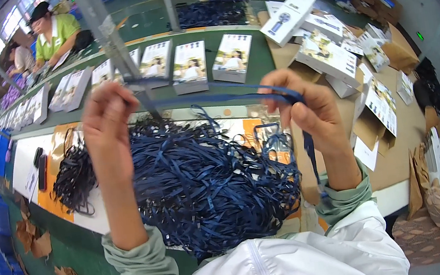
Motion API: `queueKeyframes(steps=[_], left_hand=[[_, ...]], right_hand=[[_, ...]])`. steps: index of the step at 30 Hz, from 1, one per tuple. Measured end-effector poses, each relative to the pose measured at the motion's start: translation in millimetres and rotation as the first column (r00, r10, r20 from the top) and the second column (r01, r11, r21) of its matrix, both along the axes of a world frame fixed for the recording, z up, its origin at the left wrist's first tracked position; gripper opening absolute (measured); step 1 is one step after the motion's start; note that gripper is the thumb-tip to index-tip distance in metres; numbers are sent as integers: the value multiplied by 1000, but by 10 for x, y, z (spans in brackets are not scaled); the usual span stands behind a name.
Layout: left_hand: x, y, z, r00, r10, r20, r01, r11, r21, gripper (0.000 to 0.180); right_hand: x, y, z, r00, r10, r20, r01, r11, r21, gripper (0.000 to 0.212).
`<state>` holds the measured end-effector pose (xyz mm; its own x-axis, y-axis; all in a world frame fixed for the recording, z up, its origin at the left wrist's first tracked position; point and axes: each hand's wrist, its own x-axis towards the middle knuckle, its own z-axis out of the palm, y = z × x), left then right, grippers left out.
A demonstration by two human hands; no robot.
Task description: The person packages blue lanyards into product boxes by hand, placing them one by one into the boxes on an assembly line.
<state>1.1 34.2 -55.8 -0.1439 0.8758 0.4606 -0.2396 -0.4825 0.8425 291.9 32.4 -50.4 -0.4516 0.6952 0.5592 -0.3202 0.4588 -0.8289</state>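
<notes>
A dark blue lanyard strap (203,100) is stretched between my two raised hands. My left hand (107,116) pinches one end, its fingers a little blurred. My right hand (308,108) is closed round the other part, and a loose length of strap hangs below the palm. Beneath both hands a large tangled heap of dark blue lanyards (203,179) covers the white table. To the left of my left forearm lies a smaller bunch of black straps (73,178).
White picture boxes (189,66) stand in a row along the green conveyor (260,64). More boxes (327,60) are piled on brown cardboard at right. A metal post (103,30) rises beyond my left hand. Co-workers sit across, one in a green shirt (56,34).
</notes>
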Motion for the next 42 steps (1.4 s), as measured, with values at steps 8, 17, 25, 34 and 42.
queueKeyframes(steps=[8, 17, 25, 34, 42], left_hand=[[1462, -204, -1239, 790, -610, 52, 542, 657, -524, 23], [2659, -18, -1297, 531, -736, -419, 592, 676, -438, 27], [3978, 298, -1327, 448, -476, -757, 461, 848, -260, 48], [3961, 611, -898, 480, -107, -871, 392, 914, 104, 17], [2718, 314, 232, 379, -200, -903, 502, 865, 19, 14]], right_hand=[[332, -124, -8, 954, 87, -288, -128, 984, -126, 30], [1429, -980, -151, 819, -322, -475, 129, 910, -394, 22], [2118, -1760, -178, 600, -635, -486, 452, 771, -450, 26], [2082, -1628, -69, 627, -477, -616, 337, 879, -338, 30], [1579, -856, 663, 812, 27, -582, -31, 1000, 3, 25]])
